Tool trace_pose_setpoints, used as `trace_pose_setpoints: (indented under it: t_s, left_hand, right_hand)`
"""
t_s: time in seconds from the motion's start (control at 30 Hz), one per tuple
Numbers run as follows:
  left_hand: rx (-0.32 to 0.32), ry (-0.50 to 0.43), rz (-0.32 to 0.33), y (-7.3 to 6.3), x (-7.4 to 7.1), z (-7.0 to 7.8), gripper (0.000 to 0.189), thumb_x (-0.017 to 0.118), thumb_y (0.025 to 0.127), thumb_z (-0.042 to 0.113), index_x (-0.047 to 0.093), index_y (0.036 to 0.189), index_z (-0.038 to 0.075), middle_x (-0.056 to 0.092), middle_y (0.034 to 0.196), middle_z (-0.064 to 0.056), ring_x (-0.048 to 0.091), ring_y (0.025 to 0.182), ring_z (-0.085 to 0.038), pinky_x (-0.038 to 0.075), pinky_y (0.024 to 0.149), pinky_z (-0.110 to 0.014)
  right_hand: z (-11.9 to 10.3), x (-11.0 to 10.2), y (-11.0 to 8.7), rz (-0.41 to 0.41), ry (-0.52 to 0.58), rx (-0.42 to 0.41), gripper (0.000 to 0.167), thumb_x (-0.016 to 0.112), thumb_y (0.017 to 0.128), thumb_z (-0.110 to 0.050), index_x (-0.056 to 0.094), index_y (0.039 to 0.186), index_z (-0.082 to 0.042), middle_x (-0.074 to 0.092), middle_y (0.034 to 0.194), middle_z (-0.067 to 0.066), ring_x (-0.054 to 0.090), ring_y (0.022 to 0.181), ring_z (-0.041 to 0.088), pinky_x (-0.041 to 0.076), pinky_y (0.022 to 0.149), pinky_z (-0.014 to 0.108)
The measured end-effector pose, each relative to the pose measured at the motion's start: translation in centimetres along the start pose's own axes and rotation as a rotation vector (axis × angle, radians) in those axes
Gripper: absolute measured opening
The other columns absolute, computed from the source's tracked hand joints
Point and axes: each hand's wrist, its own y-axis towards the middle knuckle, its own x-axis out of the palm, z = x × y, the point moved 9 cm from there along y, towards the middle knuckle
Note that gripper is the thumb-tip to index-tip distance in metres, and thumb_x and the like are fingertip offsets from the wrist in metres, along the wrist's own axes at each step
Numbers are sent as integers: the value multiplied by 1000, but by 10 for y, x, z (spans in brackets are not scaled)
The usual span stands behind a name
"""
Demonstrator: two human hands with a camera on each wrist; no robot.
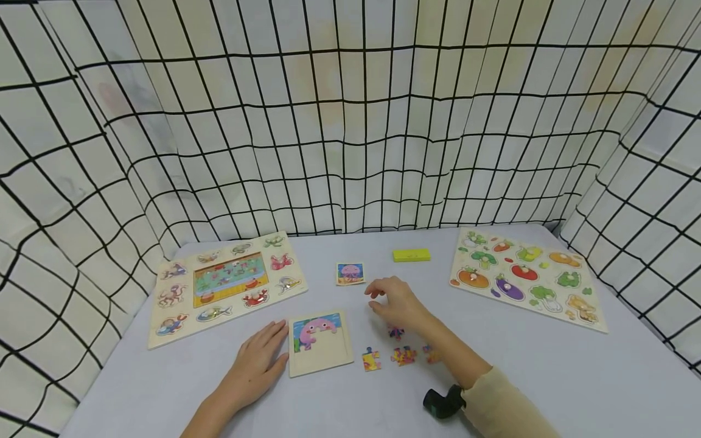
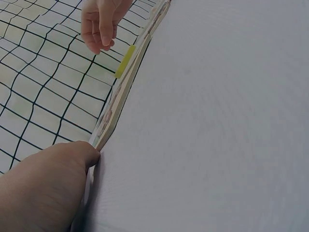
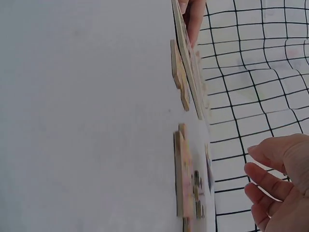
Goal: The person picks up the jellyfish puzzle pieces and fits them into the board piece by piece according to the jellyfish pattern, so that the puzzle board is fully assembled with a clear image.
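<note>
A small square wooden puzzle tray [image 1: 323,360] lies in front of me, its upper part filled by pieces showing a pink cartoon animal [image 1: 313,329] on blue. My left hand [image 1: 254,367] lies along the tray's left edge with fingers extended; in the left wrist view its thumb [image 2: 87,153] touches the edge. To the right of the tray lie several loose jigsaw pieces, among them a yellow one [image 1: 371,360] and a multicoloured one [image 1: 404,356]. Above the table hovers my right hand [image 1: 395,299], fingers loosely bent, holding nothing. Its forearm partly covers another piece [image 1: 431,353].
A small picture card [image 1: 350,274] and a yellow block [image 1: 412,255] lie farther back. At left is a sea-animal puzzle board [image 1: 186,280]; at right, a vegetable puzzle board [image 1: 597,320]. Black netting [image 1: 378,97] over white cloth encloses the table. A black device [image 1: 442,403] sits at my right wrist.
</note>
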Motion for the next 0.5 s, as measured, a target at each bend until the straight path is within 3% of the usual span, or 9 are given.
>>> trace_pose_setpoints:
  t_s: [0.37, 0.5]
  left_hand:
    - [-2, -1, -1, 0, 0, -1, 54, 58, 89, 23, 42, 136, 2, 36, 143, -11, 26, 132, -31, 21, 102, -55]
    - [2, -5, 1, 0, -1, 0, 54, 58, 88, 22, 42, 136, 1, 37, 143, -11, 27, 132, -32, 21, 102, -56]
  right_hand:
    - [23, -12, -20, -31, -57, 25, 18, 69, 80, -11, 65, 97, -10, 61, 87, -1, 51, 87, 18, 42, 76, 36]
    - [32, -14, -28, -68, -79, 75, 20, 71, 79, -18, 66, 98, -13, 59, 86, -4, 47, 87, 17, 38, 77, 38]
